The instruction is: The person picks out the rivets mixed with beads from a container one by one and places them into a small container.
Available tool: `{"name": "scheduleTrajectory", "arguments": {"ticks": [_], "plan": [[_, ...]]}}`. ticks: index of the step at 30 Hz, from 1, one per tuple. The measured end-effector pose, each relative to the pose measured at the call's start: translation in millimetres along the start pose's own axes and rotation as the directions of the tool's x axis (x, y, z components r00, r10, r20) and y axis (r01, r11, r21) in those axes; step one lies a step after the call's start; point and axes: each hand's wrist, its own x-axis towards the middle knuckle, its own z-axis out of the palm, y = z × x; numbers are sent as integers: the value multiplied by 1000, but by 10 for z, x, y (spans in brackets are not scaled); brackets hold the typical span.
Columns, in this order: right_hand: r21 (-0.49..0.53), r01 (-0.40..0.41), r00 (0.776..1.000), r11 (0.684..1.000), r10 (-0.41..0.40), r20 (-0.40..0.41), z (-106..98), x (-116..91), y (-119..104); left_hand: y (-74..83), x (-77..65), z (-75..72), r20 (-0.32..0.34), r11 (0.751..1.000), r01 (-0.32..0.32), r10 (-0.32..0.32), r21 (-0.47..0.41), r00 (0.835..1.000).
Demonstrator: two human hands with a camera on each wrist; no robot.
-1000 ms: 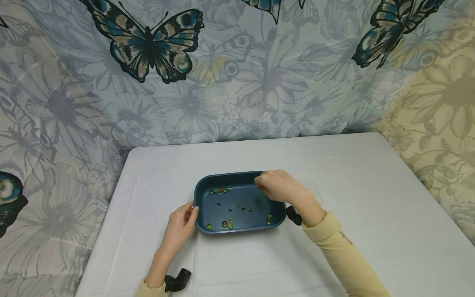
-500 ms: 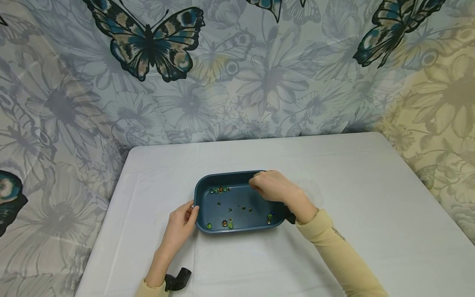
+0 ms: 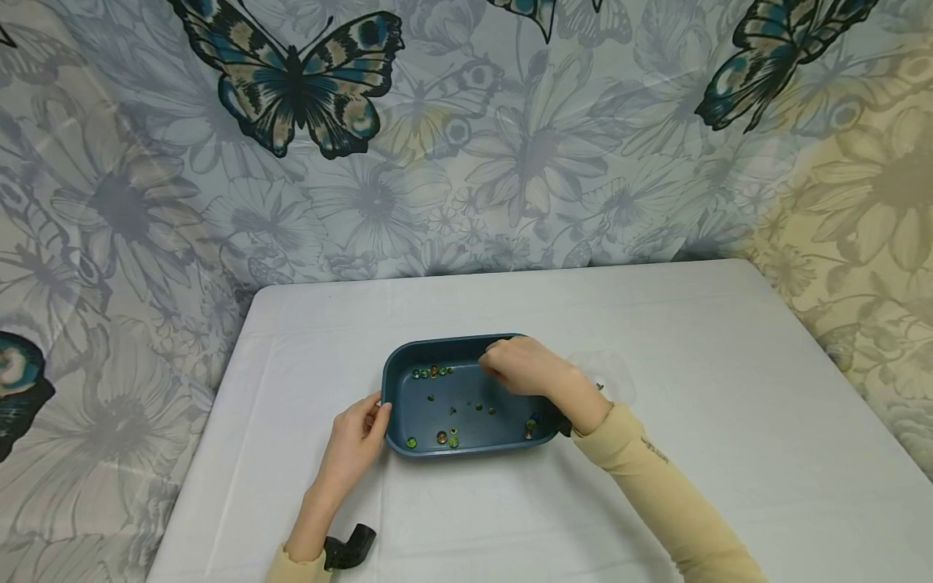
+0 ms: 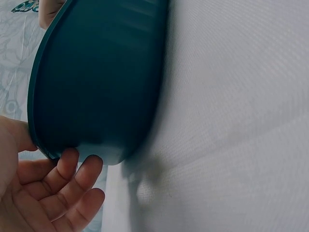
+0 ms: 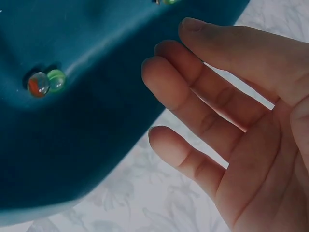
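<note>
A dark blue rectangular tray point(image 3: 466, 452) stands on the table, with several glass marbles point(image 3: 441, 437) lying in it. At the tray's left end my left hand point(image 3: 355, 437) grips the rim between thumb and bent fingers. My right hand point(image 3: 521, 368) is over the tray's back right part, fingers pointing down and left. In the right wrist view its fingers point(image 5: 166, 84) are softly bent and apart, the thumb close above them. The index finger is hidden behind the thumb, and I cannot tell whether they pinch something. Two touching marbles point(image 5: 46, 82) lie on the tray floor.
A clear, see-through dish point(image 3: 619, 372) sits right of the tray, partly behind the right forearm, with a small thing showing in it. A white cloth covers the table point(image 3: 729, 389). Behind hangs a butterfly and flower patterned fabric point(image 3: 525, 162).
My right hand has moved a little left over the tray, uncovering more of the clear dish. My left hand stays on the tray's rim, and the marbles in view keep their places.
</note>
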Motion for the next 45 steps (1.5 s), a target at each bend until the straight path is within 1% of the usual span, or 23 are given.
{"name": "scheduleTrajectory", "arguments": {"ticks": [5,9,16,23,29,33,36,40,45], "plan": [[16,10,999,1000,-11,45,13,55,-16,-4,2,3,-2,1000,-1,1,0,1000],[32,2,997,999,-5,73,33,97,-23,-9,3,6,-1,1000,-4,4,1,1000],[28,13,996,1000,-16,92,70,135,-38,-2,9,3,-3,1000,6,-6,0,1000],[53,11,992,999,-18,125,105,176,-58,3,9,3,-2,1000,-1,1,-3,1000],[42,-15,984,999,7,178,140,216,-80,-3,11,-3,3,1000,3,-3,0,1000],[33,-55,972,998,46,230,166,243,-104,2,8,-4,4,1000,3,-3,-1,1000],[28,-69,966,997,60,253,190,261,-118,9,7,-5,4,1000,3,-3,-1,1000],[38,-54,967,998,42,253,220,281,-123,13,8,-10,0,1000,-2,2,2,1000],[22,-43,966,999,36,257,249,306,-141,9,9,-8,0,1000,1,-1,1,1000]]}}
